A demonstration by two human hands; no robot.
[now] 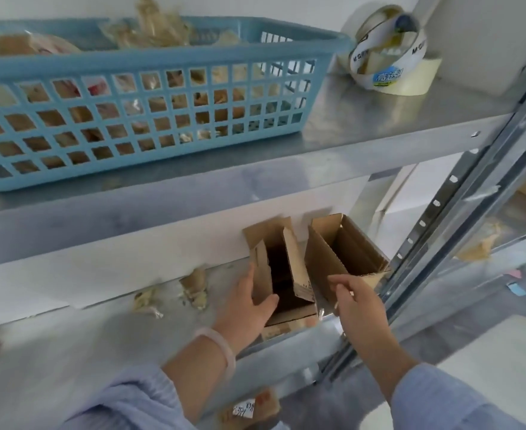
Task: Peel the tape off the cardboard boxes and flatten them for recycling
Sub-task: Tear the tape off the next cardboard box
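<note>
Two small brown cardboard boxes stand open-topped on the lower metal shelf (pixel 69 346). The left box (pixel 295 268) has its flaps up, and my left hand (pixel 249 308) grips its near left wall, thumb inside the opening. The right box (pixel 345 249) stands beside it against the shelf post. My right hand (pixel 357 302) hovers just in front of the right box with fingers spread and nothing in it. Crumpled bits of peeled tape (pixel 196 287) lie on the shelf left of the boxes.
A blue plastic basket (pixel 150 82) full of tape and cardboard scraps sits on the upper shelf, with tape rolls (pixel 388 51) to its right. A slotted metal post (pixel 435 218) rises on the right. A labelled cardboard piece (pixel 249 408) lies below the shelf edge.
</note>
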